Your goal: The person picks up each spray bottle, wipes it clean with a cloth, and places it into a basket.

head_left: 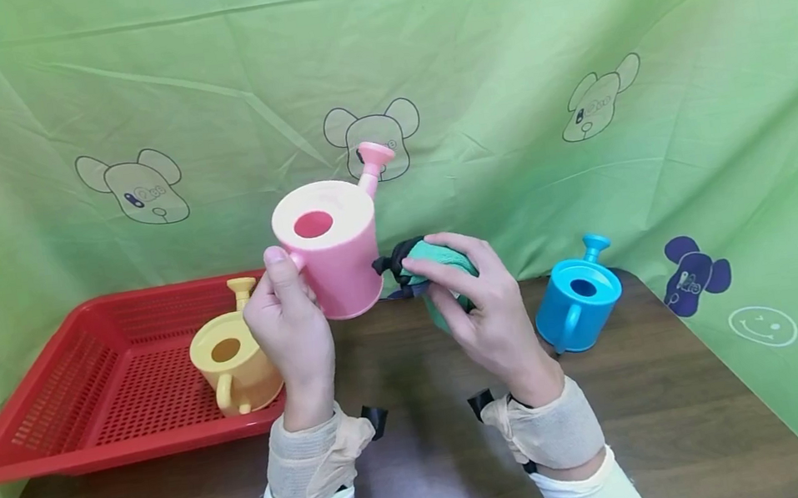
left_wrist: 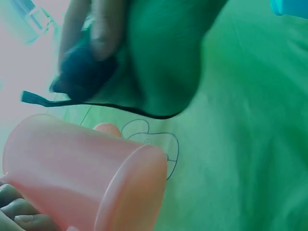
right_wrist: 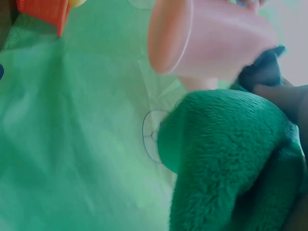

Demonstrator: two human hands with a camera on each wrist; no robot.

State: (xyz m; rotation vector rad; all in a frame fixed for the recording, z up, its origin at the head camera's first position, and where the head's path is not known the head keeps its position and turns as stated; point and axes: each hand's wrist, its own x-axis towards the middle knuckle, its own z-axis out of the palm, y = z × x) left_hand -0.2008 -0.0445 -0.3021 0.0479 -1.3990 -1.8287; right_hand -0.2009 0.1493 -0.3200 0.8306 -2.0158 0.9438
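Note:
My left hand grips a pink watering can by its handle, thumb on top, and holds it up above the table. The can's spout points away to the upper right. In my right hand is a bunched green cloth with a fuzzy surface and a dark edge. It is held close to the right side of the can; whether it touches, I cannot tell. The right wrist view shows the green cloth hanging in folds below the pink can.
A red plastic basket stands at the left of the wooden table with a yellow watering can inside. On the table's right side stands a blue watering can. A green printed curtain hangs behind.

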